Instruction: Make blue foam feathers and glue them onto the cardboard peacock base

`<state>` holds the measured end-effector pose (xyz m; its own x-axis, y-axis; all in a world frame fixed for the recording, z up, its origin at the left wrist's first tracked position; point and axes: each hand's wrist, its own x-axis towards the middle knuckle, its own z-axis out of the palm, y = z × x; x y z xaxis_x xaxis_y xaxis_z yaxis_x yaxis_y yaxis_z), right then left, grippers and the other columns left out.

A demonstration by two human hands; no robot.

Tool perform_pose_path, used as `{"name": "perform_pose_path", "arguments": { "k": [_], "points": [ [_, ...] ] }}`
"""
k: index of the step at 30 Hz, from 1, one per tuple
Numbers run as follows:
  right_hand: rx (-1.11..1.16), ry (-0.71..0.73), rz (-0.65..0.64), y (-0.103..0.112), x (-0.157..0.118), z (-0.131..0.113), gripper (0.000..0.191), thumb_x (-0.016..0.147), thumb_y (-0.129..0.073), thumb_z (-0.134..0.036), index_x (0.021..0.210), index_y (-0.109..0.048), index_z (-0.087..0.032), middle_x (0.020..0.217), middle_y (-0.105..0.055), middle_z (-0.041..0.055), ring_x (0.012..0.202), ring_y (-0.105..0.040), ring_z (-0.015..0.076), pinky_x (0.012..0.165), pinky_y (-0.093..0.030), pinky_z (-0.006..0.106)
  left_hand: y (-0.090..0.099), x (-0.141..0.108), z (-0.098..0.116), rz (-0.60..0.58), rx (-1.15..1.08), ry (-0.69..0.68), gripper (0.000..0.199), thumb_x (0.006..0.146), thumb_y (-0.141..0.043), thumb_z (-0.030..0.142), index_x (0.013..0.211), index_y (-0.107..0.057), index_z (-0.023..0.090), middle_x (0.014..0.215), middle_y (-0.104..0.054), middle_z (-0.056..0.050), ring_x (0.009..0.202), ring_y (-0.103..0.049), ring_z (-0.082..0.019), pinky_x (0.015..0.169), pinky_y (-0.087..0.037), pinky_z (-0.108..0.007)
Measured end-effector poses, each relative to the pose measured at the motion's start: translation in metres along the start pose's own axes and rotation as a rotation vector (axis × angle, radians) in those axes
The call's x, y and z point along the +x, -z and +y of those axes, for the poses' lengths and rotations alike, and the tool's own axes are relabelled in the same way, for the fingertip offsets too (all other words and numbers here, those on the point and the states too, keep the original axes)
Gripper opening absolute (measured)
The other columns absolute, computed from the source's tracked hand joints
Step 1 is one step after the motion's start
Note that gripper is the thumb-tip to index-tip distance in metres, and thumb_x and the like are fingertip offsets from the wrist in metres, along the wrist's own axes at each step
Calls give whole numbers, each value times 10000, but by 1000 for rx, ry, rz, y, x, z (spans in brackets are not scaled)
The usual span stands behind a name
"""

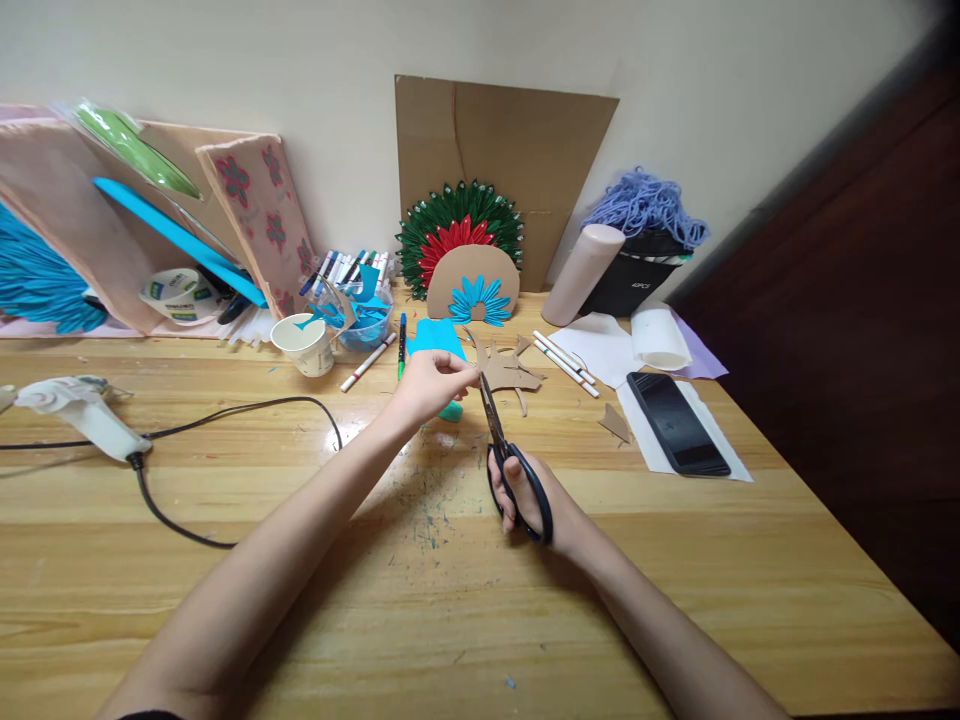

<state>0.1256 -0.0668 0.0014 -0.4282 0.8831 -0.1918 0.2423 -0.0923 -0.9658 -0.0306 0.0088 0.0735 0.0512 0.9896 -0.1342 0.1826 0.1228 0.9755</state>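
Note:
My right hand (531,495) grips a pair of black-handled scissors (538,492), fingers through the loops. Their blades point up and away, nearly together, and the tips meet my left hand (435,385). That hand is closed in a pinch, thumb against fingers; whatever is between them is hidden or too small to name. Just behind it lies blue paper (435,337). Brown cardboard scraps (511,372) lie beyond the scissor tips. At the back stands a half-round cardboard piece (475,262) with blue petals (480,298), before a green and red petal fan (459,215).
A white glue gun (88,412) with a black cord lies left. Behind are a paper cup (302,347), a tub of scraps (365,325) and a cardboard sheet (517,150). White markers (566,362), a phone (677,424) and blue-purple yarn (646,208) are right.

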Motion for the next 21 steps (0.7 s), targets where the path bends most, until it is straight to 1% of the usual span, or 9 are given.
{"name": "perform_pose_path", "arguments": {
  "k": [6, 10, 13, 15, 17, 19, 21],
  "points": [
    [51, -35, 35, -2, 2, -2, 632, 642, -327, -824, 717, -398, -200, 400, -345, -93, 310, -350, 71, 319, -356, 187, -1, 1, -1, 11, 1, 19, 84, 619, -610, 136, 543, -622, 102, 563, -611, -30, 456, -459, -62, 461, -385, -181],
    [76, -60, 59, -3, 1, -2, 546, 705, -403, -746, 725, -404, -200, 413, -341, -98, 312, -335, 60, 305, -352, 171, -1, 1, -1, 4, -1, 36, 68, 629, -605, 130, 579, -639, 98, 623, -638, -52, 473, -470, -60, 472, -397, -177],
    [74, -84, 101, -2, 0, -2, 475, 737, -466, -669, 719, -403, -199, 431, -350, -97, 311, -333, 54, 299, -355, 166, 0, 1, -3, -5, -28, 39, 88, 652, -613, 166, 595, -644, 107, 679, -656, -69, 509, -499, -68, 499, -420, -181],
    [61, -79, 121, -2, 0, -3, 438, 751, -491, -627, 725, -407, -198, 438, -357, -95, 319, -344, 54, 305, -362, 164, 0, 1, -4, -37, -34, 58, 114, 666, -622, 202, 599, -647, 112, 693, -660, -72, 530, -518, -74, 516, -435, -185],
    [71, -77, 130, -1, 0, -4, 415, 762, -497, -603, 731, -408, -199, 440, -349, -96, 326, -342, 54, 306, -365, 162, -1, 0, -4, -99, -28, 98, 116, 665, -634, 216, 612, -658, 115, 683, -657, -66, 541, -529, -76, 527, -444, -184],
    [89, -86, 137, -2, 1, -3, 408, 763, -499, -597, 730, -407, -201, 441, -340, -98, 329, -330, 54, 301, -364, 162, -1, -2, -3, -154, -28, 137, 102, 649, -653, 212, 618, -665, 116, 671, -654, -58, 548, -533, -76, 536, -450, -181],
    [92, -98, 146, -2, 2, -1, 419, 750, -507, -610, 732, -405, -203, 438, -337, -100, 327, -319, 55, 296, -363, 168, -1, -3, -2, -173, -30, 168, 95, 629, -674, 211, 623, -668, 116, 677, -655, -56, 558, -535, -77, 547, -454, -180]
  ]
}}
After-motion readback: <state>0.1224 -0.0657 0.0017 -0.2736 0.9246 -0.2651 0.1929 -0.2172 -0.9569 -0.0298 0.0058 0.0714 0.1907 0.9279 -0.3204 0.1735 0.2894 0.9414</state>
